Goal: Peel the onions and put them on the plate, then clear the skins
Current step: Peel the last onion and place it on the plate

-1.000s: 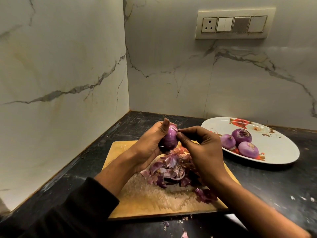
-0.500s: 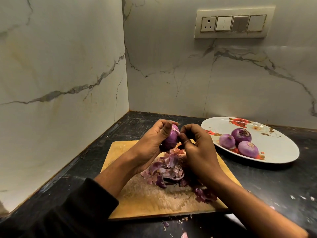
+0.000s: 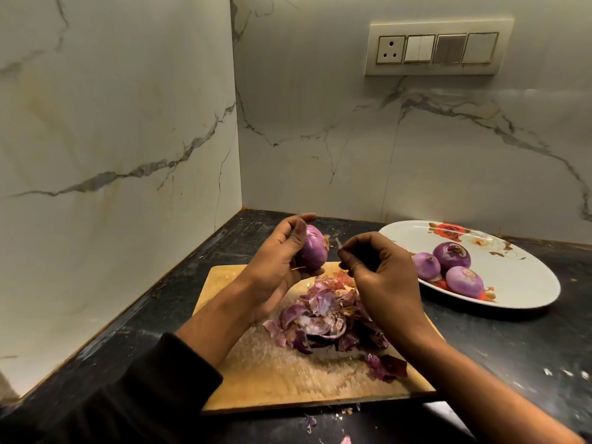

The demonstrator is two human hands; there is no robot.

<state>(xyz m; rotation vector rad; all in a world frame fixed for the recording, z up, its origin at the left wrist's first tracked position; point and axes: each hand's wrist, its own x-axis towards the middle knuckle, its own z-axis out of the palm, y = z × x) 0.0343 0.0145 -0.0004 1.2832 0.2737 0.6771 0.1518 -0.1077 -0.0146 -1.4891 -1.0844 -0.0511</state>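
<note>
Gripping a purple onion (image 3: pixel 312 251), the left hand (image 3: pixel 275 267) has its fingers curled round the far side and its thumb set against the near side, and holds the onion up above the far end of the wooden cutting board (image 3: pixel 272 373). A flap of loose skin sticks out on the onion's right side. The right hand (image 3: pixel 384 277) sits just beside the onion, apart from it, fingers drawn in tight with thumb and forefinger pressed together; whether a scrap of skin lies between them cannot be told.

The dark desk (image 3: pixel 499 344) carries the board, which lies in a corner formed by two white marble-patterned walls (image 3: pixel 112 123). A switch panel (image 3: pixel 437 48) with one socket is fixed to the rear wall.

A pile of onion skins (image 3: pixel 323 318) lies on the middle of the board, partly hidden behind the right wrist, with one dark piece nearer the front edge. Small flakes lie on the desk in front of the board. An oval white plate (image 3: pixel 525 274) with a floral print stands to the right of the board and holds three peeled onions (image 3: pixel 451 256) close together. A dark sleeve (image 3: pixel 121 398) covers the left forearm.
</note>
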